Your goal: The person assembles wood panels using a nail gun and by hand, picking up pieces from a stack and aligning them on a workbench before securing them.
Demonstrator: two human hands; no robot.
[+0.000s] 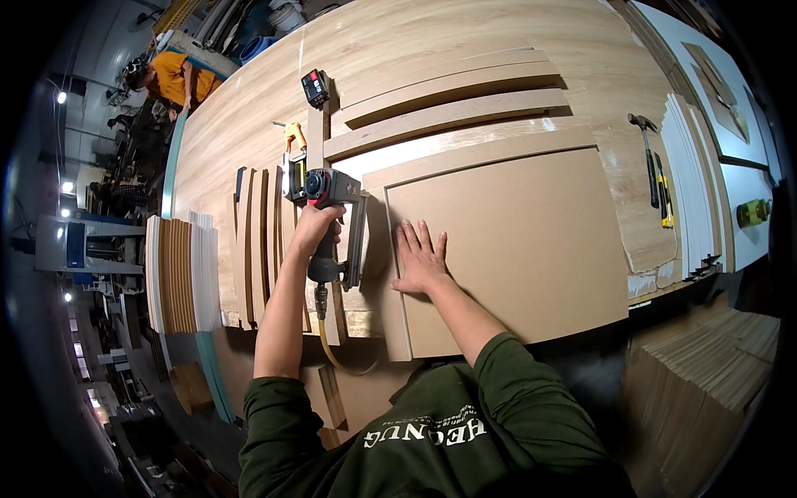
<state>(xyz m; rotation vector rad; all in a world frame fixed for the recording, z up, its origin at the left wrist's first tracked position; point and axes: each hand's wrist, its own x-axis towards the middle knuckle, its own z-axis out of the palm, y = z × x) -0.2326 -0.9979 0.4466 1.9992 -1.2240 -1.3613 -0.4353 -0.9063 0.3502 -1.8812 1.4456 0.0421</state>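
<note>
My left hand [315, 227] is wrapped round the grip of a black pneumatic nail gun [334, 189]. Its yellow air hose [326, 344] hangs from the bottom of the handle and curves down past the table edge. The gun is held over the left side of a brown fibreboard panel [515, 241], near narrow board strips; its tip is hard to make out. Flat on that panel, close to its left edge, rests my right hand [423, 261] with fingers spread and nothing in it. Thin strips [490, 154] border the panel along its far and left sides.
Long board strips [448, 113] lie beyond the panel. A black boxy device [315, 87] and a yellow-handled tool [294, 135] sit near them. Stacked boards [178, 274] stand left. At right are a hammer [649, 158], a yellow cutter [665, 195] and white panels [691, 183]. Another person [170, 79] works far left.
</note>
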